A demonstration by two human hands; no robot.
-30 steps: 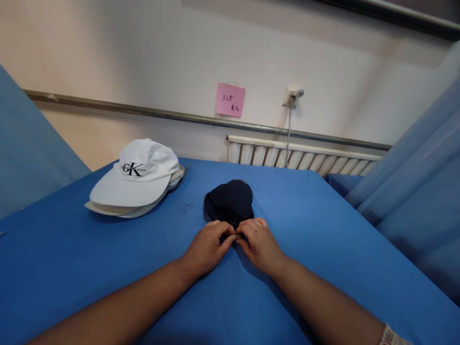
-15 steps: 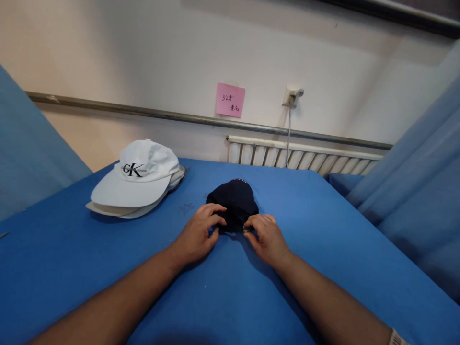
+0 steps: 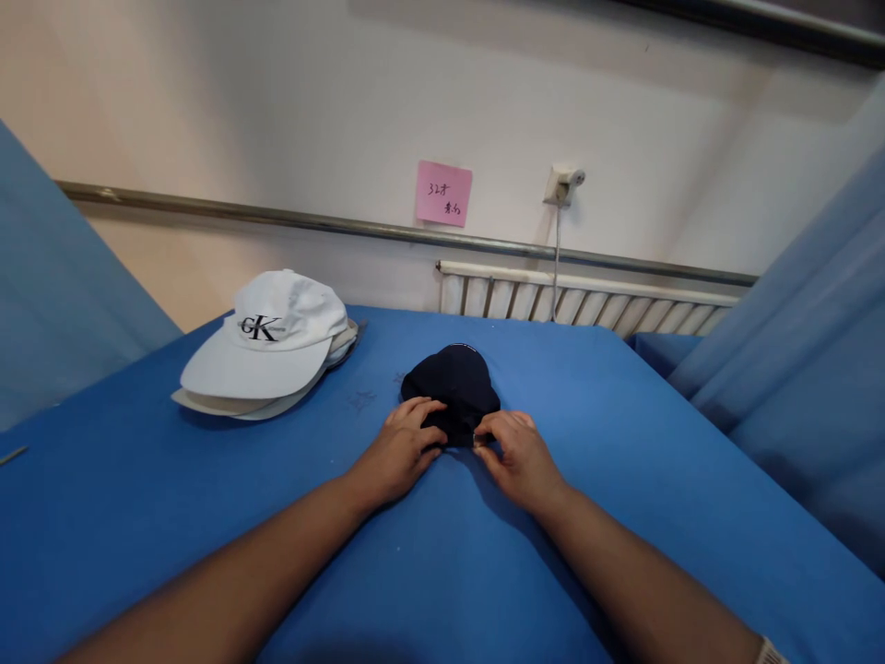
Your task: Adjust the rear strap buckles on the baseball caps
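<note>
A dark navy cap (image 3: 453, 378) lies on the blue table (image 3: 415, 572) in front of me, its near edge toward my hands. On the cap's near left edge, the fingers of my left hand (image 3: 407, 449) close on the fabric, thumb beneath. At the near right edge, my right hand (image 3: 520, 456) pinches the cap's strap by a small shiny buckle (image 3: 476, 440). Part of the strap is hidden behind the fingers.
Stacked caps, topped by a white cap (image 3: 287, 318) with black letters, sit at the left back. Behind the table are a radiator (image 3: 525, 300), a metal rail (image 3: 332, 224), a pink note (image 3: 443, 194) and a plugged socket (image 3: 561, 186). Blue curtains (image 3: 816, 369) hang on both sides.
My left hand has moved slightly right along the cap's near edge, and its fingers have drawn closer to the fabric. The right hand keeps its pinch.
</note>
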